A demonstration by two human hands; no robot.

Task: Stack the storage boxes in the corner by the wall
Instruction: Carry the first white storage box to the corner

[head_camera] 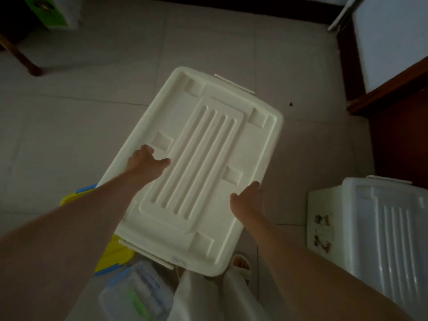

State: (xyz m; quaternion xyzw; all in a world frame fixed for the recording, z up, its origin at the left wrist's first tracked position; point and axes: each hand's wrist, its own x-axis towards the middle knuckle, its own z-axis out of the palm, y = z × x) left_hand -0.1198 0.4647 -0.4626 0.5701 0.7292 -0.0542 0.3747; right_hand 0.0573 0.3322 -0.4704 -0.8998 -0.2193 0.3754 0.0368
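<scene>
So I've got the cream box by its two long sides, lid up, held over the tiled floor right in front of me. My left hand is clamped on the left edge with the thumb lying on the lid; my right hand is wrapped on the right edge, a bit nearer to me. The long axis runs from near-left up to far-right, latch ends pointing that way, so it's skewed, not square to anything. The white box sits on the floor to my right, near the dark wooden furniture. I reckon that's the stack spot, so my right hand leads and I'd swing the box right.
</scene>
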